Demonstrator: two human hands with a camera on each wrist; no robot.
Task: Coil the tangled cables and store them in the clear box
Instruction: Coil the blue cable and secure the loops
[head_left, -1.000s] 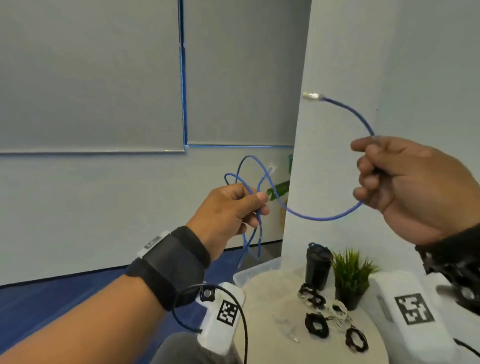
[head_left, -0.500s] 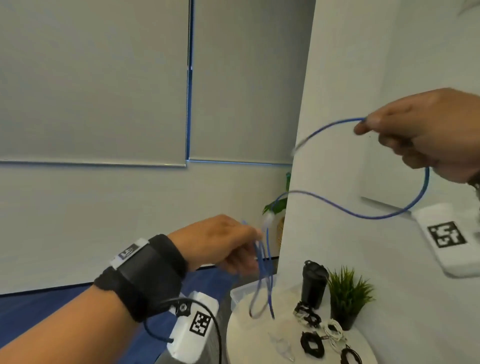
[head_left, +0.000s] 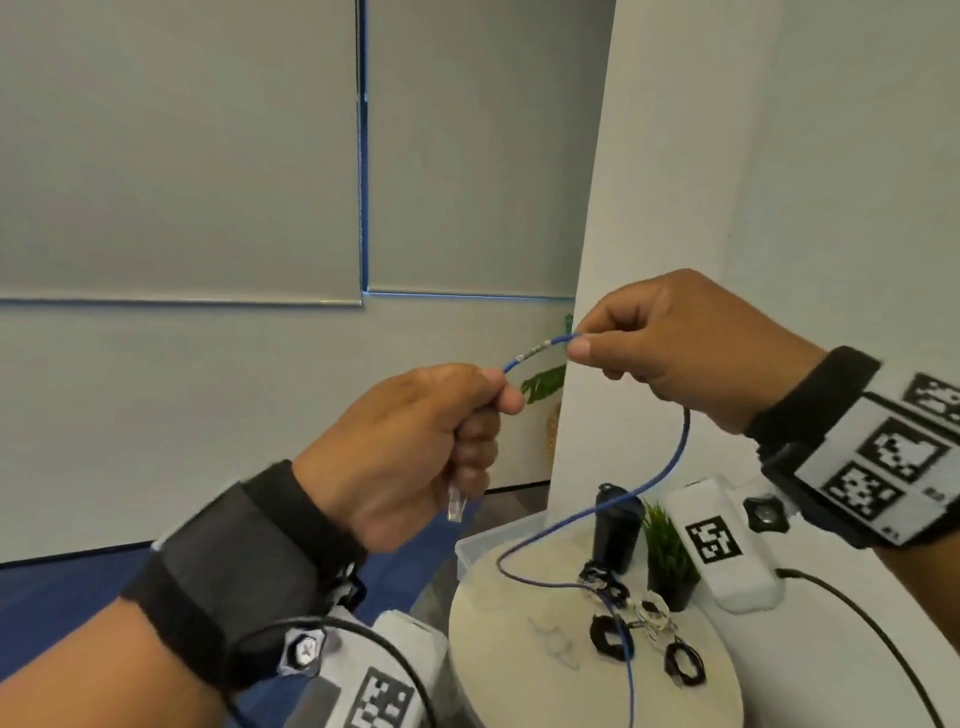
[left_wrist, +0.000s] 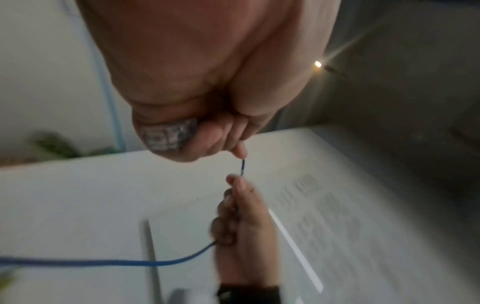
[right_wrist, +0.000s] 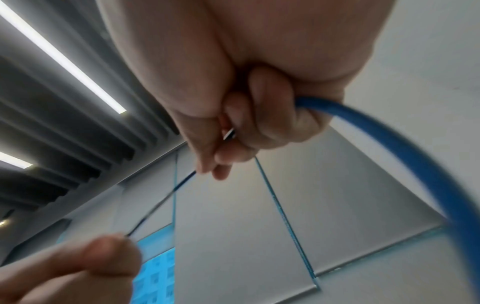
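A blue cable (head_left: 676, 457) runs between both hands in mid-air above the round table. My left hand (head_left: 498, 396) grips it near one end, and a clear plug (head_left: 457, 504) pokes out below the fist. Just to the right, my right hand (head_left: 577, 345) pinches the cable between thumb and forefinger. A short taut stretch joins the two hands. From the right hand the cable hangs down and loops over the table. The clear box (head_left: 470, 552) sits at the table's far left edge. The left wrist view shows the left hand (left_wrist: 240, 152) and the cable (left_wrist: 103, 262). The right wrist view shows the right hand (right_wrist: 210, 170) and the cable (right_wrist: 415, 154).
On the white round table (head_left: 498, 649) lie black coiled cables (head_left: 605, 631) and a pale coil (head_left: 654, 613). A black tumbler (head_left: 618, 525) and a small green plant (head_left: 670, 561) stand at the back, against a white wall on the right.
My right hand has come down from high on the right to close beside the left hand. The loops that hung from the left hand are gone, and the cable now trails onto the table.
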